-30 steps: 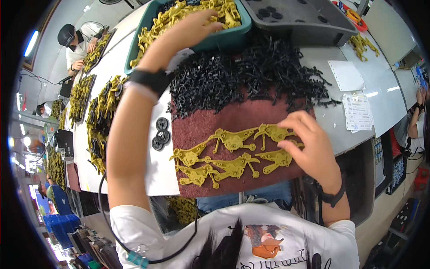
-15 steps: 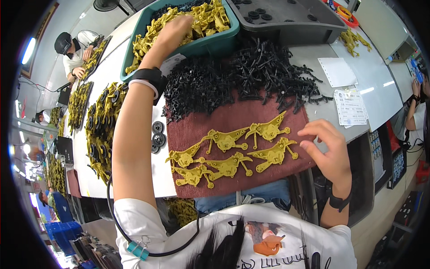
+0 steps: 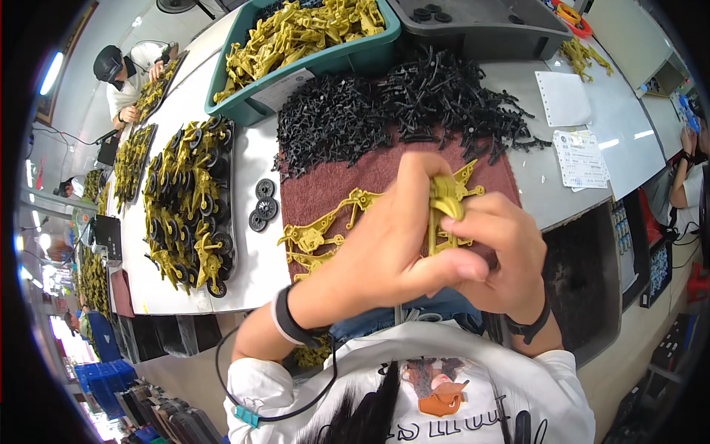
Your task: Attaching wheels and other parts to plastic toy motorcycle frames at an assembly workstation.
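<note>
The yellow part (image 3: pixel 448 205) is up between the two hands, above the right half of the maroon cloth (image 3: pixel 318 189); its hooked end shows, curving toward the person and a little to the right, while the rest is hidden behind fingers, so its full long axis cannot be told. The left hand (image 3: pixel 388 233) lies on its left side, index finger arched over the far side and thumb stretched rightward below; it appears to be grasping the part. The right hand (image 3: pixel 503 255) comes in from the right with fingers curled, a fingertip touching the hooked end; whether it pinches the part or only steadies it cannot be told. Neither hand is clearly nearer; both meet at the part.

Other yellow frames (image 3: pixel 312 234) lie flat on the cloth to the left, partly covered by the left hand and forearm, the uncovered ones with their long axes sloping up toward the right; beyond the hands are heaped black pins (image 3: pixel 333 111); farther off stands the teal bin (image 3: pixel 229 109) of yellow pieces; a few black wheels (image 3: pixel 265 208) lie just left of the cloth.
</note>
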Action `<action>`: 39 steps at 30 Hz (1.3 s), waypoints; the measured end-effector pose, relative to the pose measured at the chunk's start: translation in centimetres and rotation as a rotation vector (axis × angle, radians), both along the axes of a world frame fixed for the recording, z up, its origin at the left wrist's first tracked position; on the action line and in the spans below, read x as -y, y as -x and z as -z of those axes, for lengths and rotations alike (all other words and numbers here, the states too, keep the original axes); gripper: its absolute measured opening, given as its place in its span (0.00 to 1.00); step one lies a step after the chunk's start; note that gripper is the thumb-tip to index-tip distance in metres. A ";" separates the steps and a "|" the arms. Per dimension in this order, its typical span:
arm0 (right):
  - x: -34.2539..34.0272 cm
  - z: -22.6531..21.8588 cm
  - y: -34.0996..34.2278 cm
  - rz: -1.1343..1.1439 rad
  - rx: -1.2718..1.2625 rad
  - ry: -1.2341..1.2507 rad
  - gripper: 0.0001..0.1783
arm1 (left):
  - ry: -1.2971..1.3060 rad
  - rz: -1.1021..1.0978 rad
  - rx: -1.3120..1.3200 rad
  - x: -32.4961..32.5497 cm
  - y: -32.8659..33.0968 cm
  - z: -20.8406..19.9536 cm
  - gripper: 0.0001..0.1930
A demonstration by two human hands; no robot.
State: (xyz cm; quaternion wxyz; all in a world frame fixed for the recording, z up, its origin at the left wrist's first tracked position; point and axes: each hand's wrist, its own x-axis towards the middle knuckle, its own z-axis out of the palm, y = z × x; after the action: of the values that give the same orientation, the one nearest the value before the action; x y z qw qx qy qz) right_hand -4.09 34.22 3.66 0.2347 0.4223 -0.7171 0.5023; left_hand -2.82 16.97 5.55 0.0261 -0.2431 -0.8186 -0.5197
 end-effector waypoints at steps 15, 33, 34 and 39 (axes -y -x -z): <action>-6.8 2.1 -3.2 0.011 0.447 0.223 0.08 | -0.057 -0.200 0.175 1.2 -6.3 3.7 0.29; -5.4 3.4 -4.9 -0.223 0.402 -0.008 0.13 | -0.014 -0.011 0.397 -3.6 -6.6 4.4 0.28; -5.5 3.4 -4.8 -0.222 0.435 0.030 0.11 | -0.015 -0.038 0.375 -3.4 -6.6 4.6 0.28; -10.1 3.8 -4.3 0.150 0.619 0.427 0.08 | -0.736 -0.321 0.375 1.6 -5.5 3.6 0.31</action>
State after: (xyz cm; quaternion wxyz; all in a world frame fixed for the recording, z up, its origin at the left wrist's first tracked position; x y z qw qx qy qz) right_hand 0.23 44.28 -0.13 0.1259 0.1388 -0.6622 0.7255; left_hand 2.72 15.38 1.97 0.0425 0.0111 -0.5970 -0.8011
